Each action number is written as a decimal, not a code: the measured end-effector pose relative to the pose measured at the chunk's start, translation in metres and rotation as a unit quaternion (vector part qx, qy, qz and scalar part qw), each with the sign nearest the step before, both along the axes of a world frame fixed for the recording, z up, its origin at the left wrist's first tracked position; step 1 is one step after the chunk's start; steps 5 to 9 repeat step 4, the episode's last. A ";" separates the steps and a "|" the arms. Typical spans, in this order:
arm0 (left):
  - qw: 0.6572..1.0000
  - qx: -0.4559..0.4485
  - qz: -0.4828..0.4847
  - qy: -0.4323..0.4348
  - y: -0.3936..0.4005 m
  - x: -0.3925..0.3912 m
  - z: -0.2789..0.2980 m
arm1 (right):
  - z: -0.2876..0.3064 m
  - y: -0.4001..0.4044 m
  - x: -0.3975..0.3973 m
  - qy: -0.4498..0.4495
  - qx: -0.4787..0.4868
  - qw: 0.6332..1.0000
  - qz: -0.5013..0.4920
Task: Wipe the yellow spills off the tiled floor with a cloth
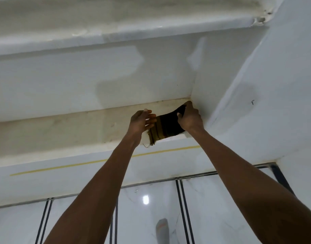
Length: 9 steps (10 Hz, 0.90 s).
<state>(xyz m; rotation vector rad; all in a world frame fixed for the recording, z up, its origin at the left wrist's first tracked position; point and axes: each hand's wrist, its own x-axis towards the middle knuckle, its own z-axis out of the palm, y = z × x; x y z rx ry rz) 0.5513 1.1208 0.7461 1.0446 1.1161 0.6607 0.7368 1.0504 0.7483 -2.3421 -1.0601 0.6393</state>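
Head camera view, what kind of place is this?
Probably the foot of an indoor staircase: white steps rise from a glossy tiled floor, beside a white wall, with a dark cloth on the lowest step.

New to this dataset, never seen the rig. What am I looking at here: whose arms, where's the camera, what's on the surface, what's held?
There is no machine: a person works bare-handed, and the one picture comes from a wide-angle camera on their head, looking forward and down along both arms. The surface is a pale, yellowish-stained step tread above glossy white floor tiles with dark grout lines. A dark brown frayed cloth with lighter stripes is stretched over the tread near the corner. The right hand grips its far end; the left hand touches its near end with straight fingers. A thin yellow line runs along the step's white front.
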 end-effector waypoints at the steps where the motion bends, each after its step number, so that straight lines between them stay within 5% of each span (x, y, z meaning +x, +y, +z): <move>1: 1.000 -0.004 -0.023 0.018 0.002 0.015 -0.005 | -0.005 -0.007 0.003 -0.085 -0.001 0.996 0.015; 2: 0.998 0.018 -0.051 0.045 -0.001 0.031 -0.007 | -0.005 -0.021 0.006 -0.110 0.061 0.992 0.029; 4: 0.980 0.127 -0.132 0.074 -0.035 0.052 -0.007 | -0.008 -0.083 0.019 -0.002 0.187 0.981 -0.042; 9: 0.980 0.127 -0.132 0.074 -0.035 0.052 -0.007 | -0.008 -0.083 0.019 -0.002 0.187 0.981 -0.042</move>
